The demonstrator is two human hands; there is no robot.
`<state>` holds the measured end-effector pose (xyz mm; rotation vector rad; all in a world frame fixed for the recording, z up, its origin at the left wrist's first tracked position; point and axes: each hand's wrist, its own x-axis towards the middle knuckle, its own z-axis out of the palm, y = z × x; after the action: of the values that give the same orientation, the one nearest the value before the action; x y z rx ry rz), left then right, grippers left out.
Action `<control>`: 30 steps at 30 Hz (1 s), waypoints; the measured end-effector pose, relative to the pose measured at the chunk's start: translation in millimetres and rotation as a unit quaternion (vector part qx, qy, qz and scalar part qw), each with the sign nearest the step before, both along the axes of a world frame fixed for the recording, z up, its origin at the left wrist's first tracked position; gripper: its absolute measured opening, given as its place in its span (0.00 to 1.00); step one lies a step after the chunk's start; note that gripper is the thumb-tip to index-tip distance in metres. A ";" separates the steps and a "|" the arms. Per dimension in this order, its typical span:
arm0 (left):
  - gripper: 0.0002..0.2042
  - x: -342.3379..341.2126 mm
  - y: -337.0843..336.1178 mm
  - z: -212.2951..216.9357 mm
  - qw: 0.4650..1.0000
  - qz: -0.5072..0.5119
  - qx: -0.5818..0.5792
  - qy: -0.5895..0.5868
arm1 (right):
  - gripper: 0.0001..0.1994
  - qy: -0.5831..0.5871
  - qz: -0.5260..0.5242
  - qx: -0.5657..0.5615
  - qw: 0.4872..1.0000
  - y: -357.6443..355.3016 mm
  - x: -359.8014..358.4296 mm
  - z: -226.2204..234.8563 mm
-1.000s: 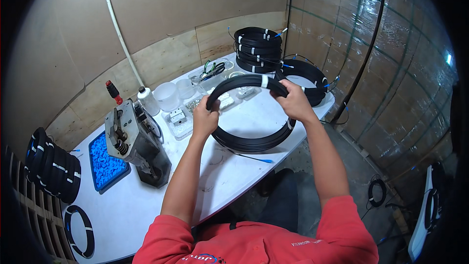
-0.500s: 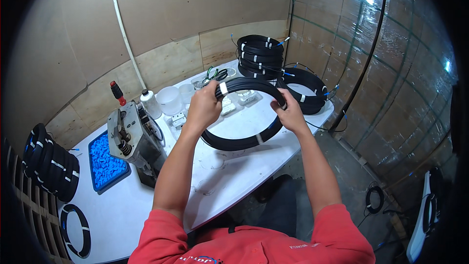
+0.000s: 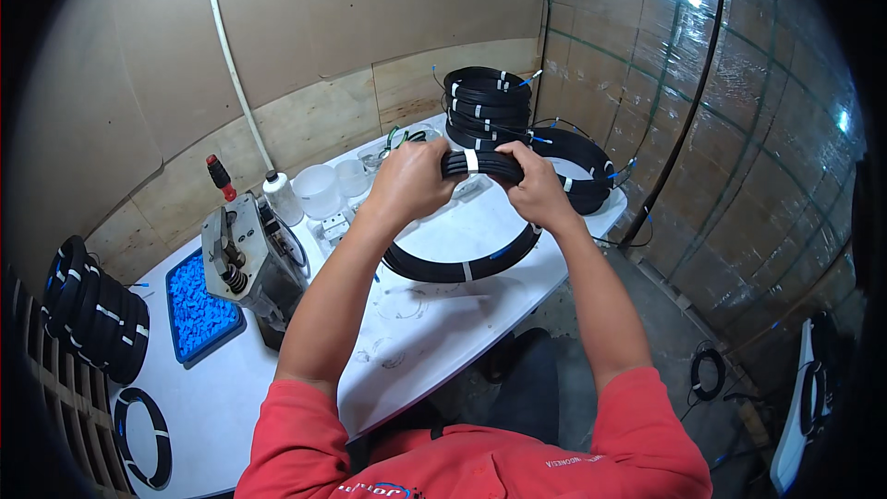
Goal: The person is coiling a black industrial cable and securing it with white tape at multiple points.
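Between my two hands hangs a coil of black cable (image 3: 430, 271), bound with white tape bands and tilted above the white table (image 3: 420, 319). My left hand (image 3: 413, 177) is wrapped round the upper left part of its ring. Gripping the upper right part is my right hand (image 3: 536, 187). A white tape band (image 3: 472, 162) shows on the stretch between them. Behind my hands stands a tall stack of similar black coils (image 3: 488, 102), and another pile of coils (image 3: 591, 189) lies right of it. Fingertips on both sides are partly hidden behind the cable.
Left on the table are a metal bench machine (image 3: 249, 254), a blue tray (image 3: 189, 365) of small blue parts, a red-black screwdriver (image 3: 220, 176), a white bottle (image 3: 282, 196) and clear tubs (image 3: 317, 191). More coils (image 3: 97, 319) stand at far left, beside a single coil (image 3: 164, 448).
My hands have come closer together along the top of the coil. The ring has turned, so its white tape band now sits between them.
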<state>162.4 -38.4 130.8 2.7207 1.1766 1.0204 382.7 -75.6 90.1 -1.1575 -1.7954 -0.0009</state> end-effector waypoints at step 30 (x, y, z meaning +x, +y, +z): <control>0.11 4.9 14.8 -22.9 0.998 -0.017 -0.036 0.047 | 0.14 0.041 -0.050 -0.091 0.994 -5.6 13.9 -43.5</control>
<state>167.3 -23.6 108.0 2.7507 1.1512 0.8375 396.6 -81.3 46.6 -1.3553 -1.6900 0.1527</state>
